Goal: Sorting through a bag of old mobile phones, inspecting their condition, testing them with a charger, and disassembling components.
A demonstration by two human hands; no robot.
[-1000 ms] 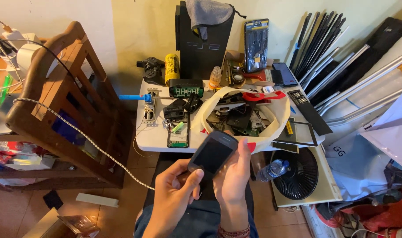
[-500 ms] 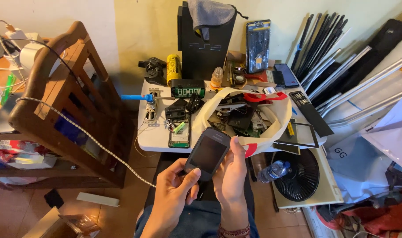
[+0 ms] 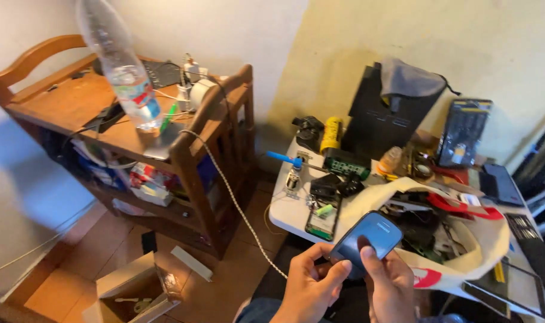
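Both hands held a small dark phone [image 3: 366, 241] low in the picture, just in front of the white table [image 3: 282, 210]. The phone was smooth and shiny, with round corners. The left hand [image 3: 311, 288] wrapped its fingers around the phone's lower left edge. The right hand [image 3: 391, 288] held it from below, and its thumb pressed on the glassy screen.

Just behind the phone sat a soft cream bag [image 3: 476, 254] with red marks, open at the top and full of dark, jumbled parts. On the table lay a flat green board [image 3: 321, 220], a blue stick [image 3: 284, 158] and a yellow roll [image 3: 332, 134]. A tall black box [image 3: 383, 119] stood at the back with a grey cloth pouch [image 3: 409, 79] on top.

To the left stood a brown wooden shelf [image 3: 189, 152]. A clear plastic bottle [image 3: 120, 63] stood on it. A twisted white cord [image 3: 236, 206] hung from the shelf toward the hands. An open cardboard box [image 3: 132, 290] sat on the reddish tile floor [image 3: 81, 263].
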